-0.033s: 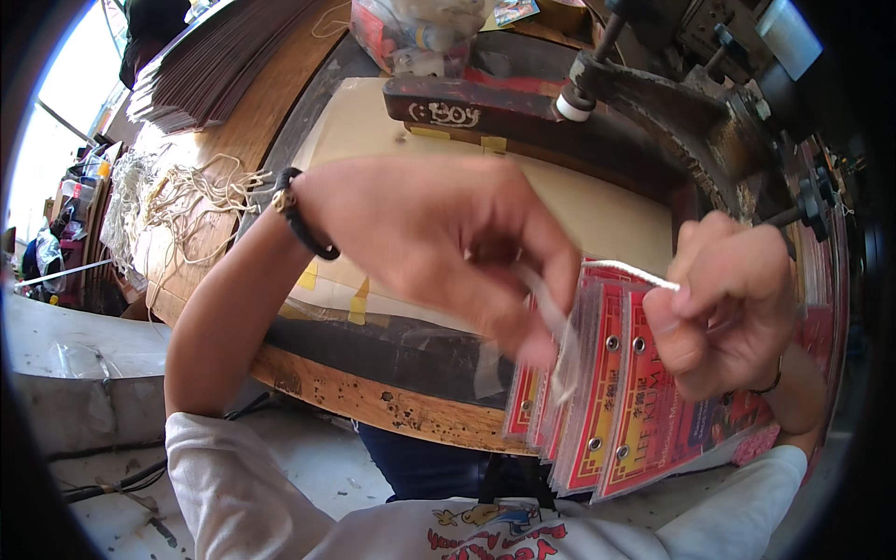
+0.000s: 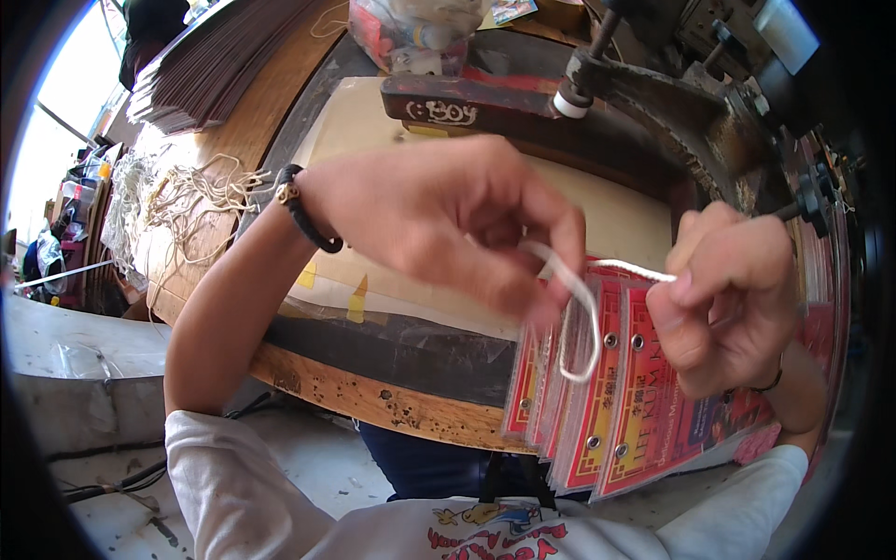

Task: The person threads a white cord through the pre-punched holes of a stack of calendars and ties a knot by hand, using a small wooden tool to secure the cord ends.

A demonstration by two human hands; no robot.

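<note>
My left hand (image 2: 448, 219), with a black bead bracelet (image 2: 303, 210) on its wrist, pinches one end of a white cord (image 2: 581, 322). My right hand (image 2: 733, 299) pinches the cord's other end, so the cord hangs as a loop between the two hands. Right below the hands is a fanned stack of red and yellow printed cards (image 2: 644, 420) with metal eyelets near their top edges. The loop lies over those eyelets. I cannot tell whether it passes through them. The cards' upper right part is hidden behind my right hand.
A wooden workbench (image 2: 373, 401) carries a cream sheet (image 2: 392, 131) and a black metal press (image 2: 653, 89) at the back. A tangle of white cords (image 2: 187, 201) lies at the left, beside a stack of dark sheets (image 2: 224, 56). A plastic bag (image 2: 420, 33) sits behind.
</note>
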